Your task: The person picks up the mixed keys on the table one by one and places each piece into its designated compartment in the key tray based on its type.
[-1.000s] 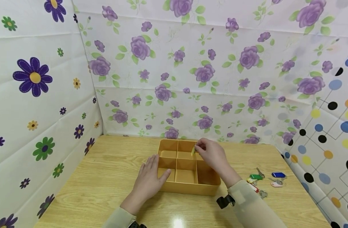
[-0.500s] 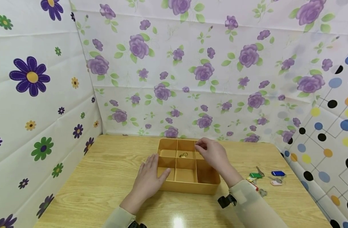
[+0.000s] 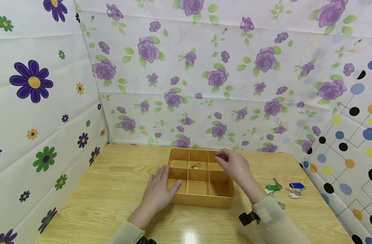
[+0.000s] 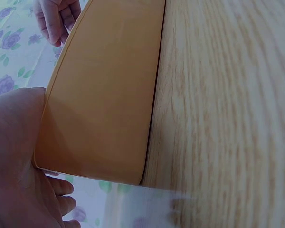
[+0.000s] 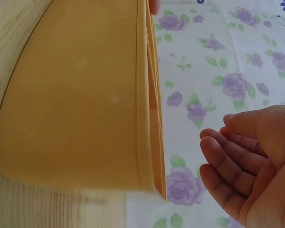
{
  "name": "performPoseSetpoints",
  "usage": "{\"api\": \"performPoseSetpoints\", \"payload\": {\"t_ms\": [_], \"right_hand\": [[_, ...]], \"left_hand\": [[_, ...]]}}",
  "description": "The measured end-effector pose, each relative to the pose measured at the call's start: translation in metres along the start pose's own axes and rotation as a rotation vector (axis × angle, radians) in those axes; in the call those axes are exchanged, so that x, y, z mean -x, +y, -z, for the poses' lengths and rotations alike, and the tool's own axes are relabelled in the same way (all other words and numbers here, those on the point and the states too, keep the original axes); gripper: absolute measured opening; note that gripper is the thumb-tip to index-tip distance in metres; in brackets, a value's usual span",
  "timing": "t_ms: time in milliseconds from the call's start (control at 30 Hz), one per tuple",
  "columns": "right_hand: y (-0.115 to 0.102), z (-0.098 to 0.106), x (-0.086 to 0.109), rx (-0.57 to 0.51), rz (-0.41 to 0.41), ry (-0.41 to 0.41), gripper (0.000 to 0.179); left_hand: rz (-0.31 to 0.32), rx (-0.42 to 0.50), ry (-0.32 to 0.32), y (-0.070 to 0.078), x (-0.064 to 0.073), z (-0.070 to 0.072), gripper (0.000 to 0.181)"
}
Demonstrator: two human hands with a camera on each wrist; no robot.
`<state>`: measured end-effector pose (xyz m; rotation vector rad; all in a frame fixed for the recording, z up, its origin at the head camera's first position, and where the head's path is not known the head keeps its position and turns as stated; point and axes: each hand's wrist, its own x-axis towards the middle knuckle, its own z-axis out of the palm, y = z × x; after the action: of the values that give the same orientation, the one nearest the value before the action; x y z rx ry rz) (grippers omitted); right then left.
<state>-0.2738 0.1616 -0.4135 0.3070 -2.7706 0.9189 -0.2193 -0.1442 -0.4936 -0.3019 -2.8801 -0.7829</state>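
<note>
An orange-yellow divided box point(image 3: 201, 200) sits on the wooden table. My left hand point(image 3: 158, 191) rests against its left side with straight fingers, the thumb reaching over the near left compartment. In the left wrist view, the palm of the left hand point(image 4: 14, 142) lies at the box's corner. A small key ring point(image 3: 197, 165) lies in the back middle compartment. My right hand point(image 3: 234, 166) hovers over the back right compartment, fingers loosely bent. In the right wrist view, the right hand point(image 5: 242, 161) holds nothing and stands apart from the box wall point(image 5: 76, 95).
Keys with coloured tags lie on the table at right: a green tag point(image 3: 272, 187), a blue tag point(image 3: 297, 185) and a pale pink tag point(image 3: 294, 195). A bare key point(image 3: 281, 205) shows beside the right sleeve point(image 3: 274, 217). Flower-patterned cloth point(image 3: 189, 78) stands behind the table.
The right hand has let go of the small yellow-green tagged key in the back middle compartment, then moved right. The left hand has stayed on the box.
</note>
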Motion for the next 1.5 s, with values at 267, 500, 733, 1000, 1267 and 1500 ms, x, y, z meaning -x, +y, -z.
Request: {"api": "performPoseSetpoints", "payload": {"t_ms": [267, 500, 733, 1000, 1267, 1500], "right_hand": [[0.011, 0.012, 0.011, -0.013, -0.003, 0.001, 0.026], [0.025, 0.019, 0.019, -0.007, -0.005, 0.019, 0.029], [0.039, 0.026, 0.028, 0.01, -0.016, 0.016, 0.035], [0.053, 0.035, 0.04, 0.021, -0.046, 0.018, 0.035], [0.066, 0.045, 0.049, 0.073, -0.071, 0.016, 0.037], [0.079, 0.054, 0.055, 0.102, -0.065, 0.011, 0.039]], "left_hand": [[-0.007, 0.007, 0.013, 0.0, -0.001, 0.0, 0.105], [-0.012, 0.012, 0.01, 0.002, -0.002, 0.002, 0.105], [-0.014, 0.004, 0.006, 0.001, -0.002, 0.002, 0.106], [-0.008, 0.011, 0.001, 0.001, -0.002, 0.001, 0.104], [-0.006, 0.013, 0.001, 0.002, -0.001, 0.002, 0.104], [0.0, 0.014, -0.002, 0.0, -0.001, 0.002, 0.107]]}}
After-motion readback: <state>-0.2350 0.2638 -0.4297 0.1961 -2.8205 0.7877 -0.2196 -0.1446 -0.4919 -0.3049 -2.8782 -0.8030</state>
